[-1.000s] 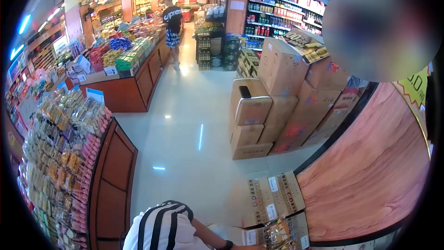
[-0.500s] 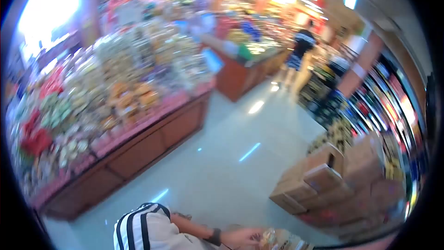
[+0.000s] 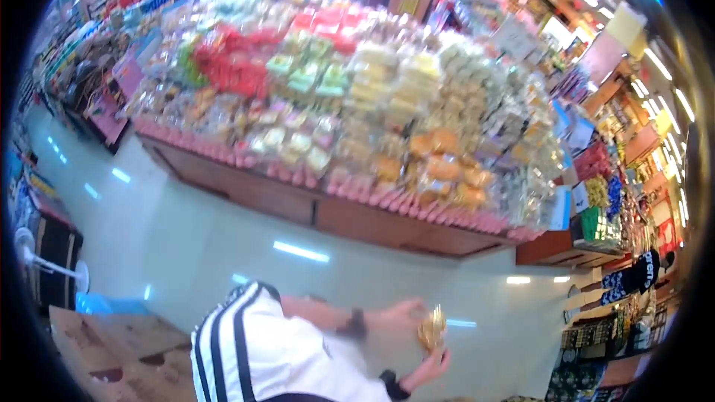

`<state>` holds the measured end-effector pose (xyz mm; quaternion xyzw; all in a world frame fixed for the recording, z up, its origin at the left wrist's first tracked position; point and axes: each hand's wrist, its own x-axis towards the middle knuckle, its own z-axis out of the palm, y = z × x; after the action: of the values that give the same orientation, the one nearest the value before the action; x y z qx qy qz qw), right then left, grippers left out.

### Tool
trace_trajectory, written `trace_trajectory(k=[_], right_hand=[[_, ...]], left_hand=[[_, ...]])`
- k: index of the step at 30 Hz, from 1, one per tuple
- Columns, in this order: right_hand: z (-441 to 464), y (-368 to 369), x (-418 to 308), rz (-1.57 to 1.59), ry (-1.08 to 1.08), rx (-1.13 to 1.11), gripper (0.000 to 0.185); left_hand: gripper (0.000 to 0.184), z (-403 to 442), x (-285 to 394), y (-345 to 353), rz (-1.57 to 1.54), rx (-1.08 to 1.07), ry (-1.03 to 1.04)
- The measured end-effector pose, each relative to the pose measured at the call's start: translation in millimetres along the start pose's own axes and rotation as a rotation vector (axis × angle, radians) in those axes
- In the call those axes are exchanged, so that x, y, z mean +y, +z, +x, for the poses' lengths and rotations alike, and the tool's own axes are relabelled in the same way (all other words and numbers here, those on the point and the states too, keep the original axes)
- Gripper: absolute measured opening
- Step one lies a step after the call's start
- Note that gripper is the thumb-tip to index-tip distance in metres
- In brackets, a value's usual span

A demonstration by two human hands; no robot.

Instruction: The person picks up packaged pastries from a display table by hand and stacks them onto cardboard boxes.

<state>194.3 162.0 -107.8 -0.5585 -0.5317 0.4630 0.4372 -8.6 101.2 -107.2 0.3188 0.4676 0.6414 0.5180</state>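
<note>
head view: right hand pinches a golden packet up off the floor; left hand beside it, its grip too blurred to tell.

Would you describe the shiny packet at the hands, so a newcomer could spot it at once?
Find the long, pink-edged display counter. Below it in view are the left hand and right hand. Between them is the golden packet, away from the counter's piled packets.

"Can you read the packet?"
"No — it's blurred, and so are the fingers of my left hand."
"The cartons?"
"Cut off by the bottom edge — and the card is too smeared to read."
</note>
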Motion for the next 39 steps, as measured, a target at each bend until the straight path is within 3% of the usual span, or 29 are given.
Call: trace_trajectory(k=[3,13,16,17,18,19,20,21,24,26,28,29,30,32,34,35,36,38,39], right_hand=[[-21.9,74.9,-67.0,-0.021,0.056,-0.121,0.044],[-10.1,191.0,-79.0,0.109,0.132,-0.465,0.038],[1.7,222.1,-85.1,0.007,0.044,-0.575,0.037],[6.4,233.7,-85.6,-0.048,0.041,-0.579,0.037],[10.1,248.1,-84.8,-0.082,-0.032,-0.614,0.037],[13.4,259.9,-83.3,-0.128,-0.100,-0.614,0.038],[17.0,269.4,-78.4,-0.188,-0.146,-0.603,0.038],[25.6,285.8,-67.9,-0.121,-0.090,-0.623,0.037],[58.8,330.2,-56.0,0.005,-0.088,-0.662,0.038],[81.7,365.1,-40.8,0.014,-0.174,-0.607,0.040],[115.8,421.1,22.9,0.067,-0.306,-0.629,0.039],[121.5,434.1,6.6,0.068,-0.311,-0.593,0.037],[117.0,445.2,0.8,0.065,-0.305,-0.553,0.035],[129.8,473.2,1.7,0.099,-0.323,-0.499,0.032],[141.4,480.1,-14.5,-0.011,-0.318,-0.521,0.033],[140.9,477.7,-24.6,-0.041,-0.277,-0.517,0.033],[147.2,488.5,-12.0,-0.100,-0.273,-0.558,0.035],[143.8,486.3,-37.5,-0.297,-0.235,-0.669,0.040],[142.6,492.8,-28.6,-0.330,-0.369,-0.651,0.045]], left_hand=[[0.047,-20.9,41.0,-51.1,0.051,0.121,0.031],[0.044,-50.9,92.8,-140.7,-0.021,0.403,0.026],[0.045,-44.8,93.3,-162.4,0.163,0.516,0.191],[0.049,-44.7,95.8,-168.6,0.103,0.529,0.075],[0.050,-44.0,105.3,-174.2,0.266,0.576,0.056],[0.046,-35.4,87.2,-185.0,0.182,0.585,0.157],[0.049,-35.5,96.7,-193.8,0.401,0.614,0.098],[0.050,-26.3,76.0,-210.9,0.392,0.628,0.138],[0.050,11.9,50.9,-252.6,0.330,0.613,0.147],[0.051,34.5,81.7,-258.3,0.368,0.592,0.091],[0.050,63.1,55.8,-303.3,0.604,0.595,0.102],[0.050,78.6,40.7,-324.3,0.526,0.593,0.178],[0.053,85.9,61.4,-329.6,0.427,0.565,0.066],[0.056,109.1,102.6,-325.1,0.406,0.528,0.071],[0.056,137.6,102.2,-351.1,0.562,0.493,0.009],[0.055,146.5,99.0,-360.9,0.666,0.458,0.092],[0.056,157.3,108.4,-362.6,0.547,0.407,0.021],[0.058,172.2,117.8,-366.9,0.664,0.405,-0.066],[0.060,176.7,86.0,-393.7,0.521,0.371,0.018]])
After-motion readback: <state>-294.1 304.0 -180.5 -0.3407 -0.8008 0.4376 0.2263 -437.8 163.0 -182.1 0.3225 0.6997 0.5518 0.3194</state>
